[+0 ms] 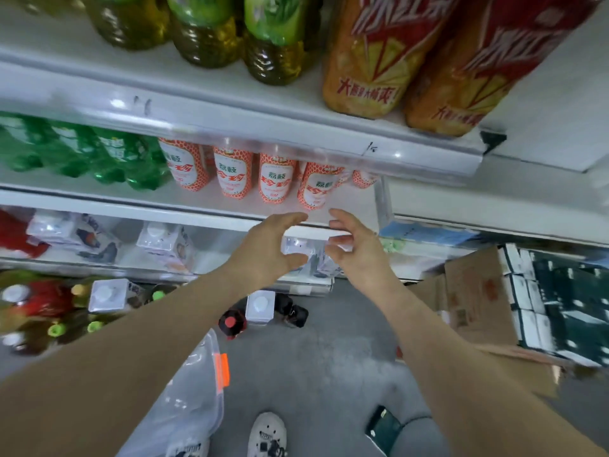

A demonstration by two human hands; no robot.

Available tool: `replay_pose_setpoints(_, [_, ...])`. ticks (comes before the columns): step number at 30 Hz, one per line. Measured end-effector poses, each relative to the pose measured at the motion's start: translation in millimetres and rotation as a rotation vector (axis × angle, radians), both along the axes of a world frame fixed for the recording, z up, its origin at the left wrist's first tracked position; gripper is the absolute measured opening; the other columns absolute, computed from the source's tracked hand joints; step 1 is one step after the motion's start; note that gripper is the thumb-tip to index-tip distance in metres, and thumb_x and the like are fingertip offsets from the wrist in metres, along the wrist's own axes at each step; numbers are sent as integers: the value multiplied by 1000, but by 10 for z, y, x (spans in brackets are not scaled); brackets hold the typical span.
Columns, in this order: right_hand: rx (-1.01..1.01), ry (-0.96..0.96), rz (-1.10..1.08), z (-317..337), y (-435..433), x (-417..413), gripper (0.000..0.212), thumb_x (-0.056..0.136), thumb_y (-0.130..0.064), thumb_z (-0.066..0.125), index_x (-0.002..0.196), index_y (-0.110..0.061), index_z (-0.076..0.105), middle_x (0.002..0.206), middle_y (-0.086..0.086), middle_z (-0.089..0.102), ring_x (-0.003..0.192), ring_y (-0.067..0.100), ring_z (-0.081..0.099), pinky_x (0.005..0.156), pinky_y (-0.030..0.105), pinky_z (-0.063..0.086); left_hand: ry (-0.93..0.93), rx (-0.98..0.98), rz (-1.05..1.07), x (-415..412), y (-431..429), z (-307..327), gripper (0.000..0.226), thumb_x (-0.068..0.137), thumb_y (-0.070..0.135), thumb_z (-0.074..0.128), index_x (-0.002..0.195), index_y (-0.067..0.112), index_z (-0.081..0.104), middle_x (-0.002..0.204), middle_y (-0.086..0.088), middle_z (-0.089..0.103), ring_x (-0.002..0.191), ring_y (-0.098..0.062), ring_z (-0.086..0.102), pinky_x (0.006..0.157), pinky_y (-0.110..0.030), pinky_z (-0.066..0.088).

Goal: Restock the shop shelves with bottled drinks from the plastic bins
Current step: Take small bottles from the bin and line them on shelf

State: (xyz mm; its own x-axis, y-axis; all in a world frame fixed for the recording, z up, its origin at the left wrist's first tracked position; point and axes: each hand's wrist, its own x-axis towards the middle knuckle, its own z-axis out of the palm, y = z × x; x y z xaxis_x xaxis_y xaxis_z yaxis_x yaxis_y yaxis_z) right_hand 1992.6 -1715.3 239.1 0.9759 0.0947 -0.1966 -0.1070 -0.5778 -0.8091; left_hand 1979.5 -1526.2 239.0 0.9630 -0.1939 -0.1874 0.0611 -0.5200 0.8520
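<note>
Both my hands are stretched out in front of the middle shelf (211, 201). My left hand (268, 249) and my right hand (357, 249) face each other with fingers loosely curved and nothing between them. Just beyond the fingertips stands a row of lychee drink bottles with orange-and-white labels (275, 179). Green bottles (108, 156) fill the left of that shelf. A clear plastic bin (194, 400) with an orange latch lies low at my left, under my left forearm.
The top shelf carries green tea bottles (270, 37) and big red-and-orange tea bottles (372, 61). White cartons (168, 245) sit on the lower shelf. Loose bottles (232, 323) stand on the floor. Cardboard boxes (478, 298) are stacked at the right. My shoe (267, 433) is below.
</note>
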Motion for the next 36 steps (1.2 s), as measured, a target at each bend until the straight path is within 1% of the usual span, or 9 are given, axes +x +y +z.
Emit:
replay_pose_setpoints(2, [-53, 9, 42, 279, 20, -179, 55, 90, 3, 66, 138, -21, 54, 117, -3, 60, 94, 15, 62, 76, 17, 50, -6, -2, 0, -205, 40, 308, 66, 81, 14, 78, 140, 23, 50, 138, 0, 52, 120, -7, 47, 107, -30, 39])
replay_pose_setpoints(7, [-97, 43, 150, 1148, 194, -656, 43, 89, -2, 68, 129, -19, 62, 112, -3, 62, 89, 14, 63, 81, 18, 49, -46, 43, 31, -791, 241, 1114, 54, 80, 18, 78, 130, 22, 57, 129, 2, 57, 115, -13, 55, 100, -30, 44])
replay_pose_setpoints(14, [-155, -99, 365, 2211, 608, -1217, 42, 91, -7, 67, 129, -25, 63, 120, -9, 63, 96, 9, 61, 90, 28, 51, -125, 48, 211, -1637, 630, 2087, 44, 80, 14, 76, 121, 24, 62, 110, 8, 63, 98, -8, 62, 87, -22, 49])
replay_pose_setpoints(17, [-159, -167, 470, 2519, 843, -1352, 42, 90, -8, 69, 128, -24, 65, 125, -5, 65, 101, 13, 62, 93, 34, 51, -188, 69, 283, -1905, 849, 2414, 41, 80, 15, 76, 118, 25, 64, 105, 11, 62, 95, -6, 63, 86, -26, 52])
replay_pose_setpoints(20, [-201, -227, 586, 2767, 1118, -1454, 41, 92, -11, 69, 130, -25, 63, 127, -5, 65, 104, 13, 61, 93, 31, 49, -255, 82, 364, -2143, 1112, 2691, 39, 81, 14, 75, 116, 26, 64, 100, 16, 61, 92, -3, 62, 85, -25, 53])
replay_pose_setpoints(26, [-251, -334, 769, 3024, 1832, -1610, 42, 91, -16, 69, 130, -28, 64, 128, -9, 66, 98, 1, 55, 83, 21, 41, -338, 185, 503, -2602, 1783, 2955, 38, 82, 19, 76, 118, 28, 64, 104, 13, 64, 92, -3, 62, 84, -26, 52])
replay_pose_setpoints(29, [-247, -362, 833, 3134, 2300, -1757, 40, 90, -14, 69, 128, -25, 65, 125, -5, 67, 101, 9, 61, 88, 27, 48, -351, 219, 565, -2876, 2235, 3008, 36, 83, 19, 75, 116, 28, 65, 101, 14, 64, 90, 0, 61, 82, -26, 52])
replay_pose_setpoints(33, [-252, -394, 904, 3231, 3028, -2041, 39, 88, -15, 72, 126, -23, 67, 122, -2, 68, 107, 16, 62, 91, 28, 45, -328, 233, 660, -3280, 2864, 3073, 38, 80, 17, 77, 114, 30, 66, 93, 17, 63, 88, 1, 61, 80, -22, 51])
replay_pose_setpoints(36, [-229, -410, 952, 3274, 3663, -2319, 37, 87, -16, 72, 124, -22, 69, 119, -2, 70, 104, 16, 63, 93, 36, 50, -333, 237, 696, -3618, 3405, 3124, 36, 77, 22, 75, 112, 29, 67, 95, 15, 64, 88, -5, 64, 85, -34, 54])
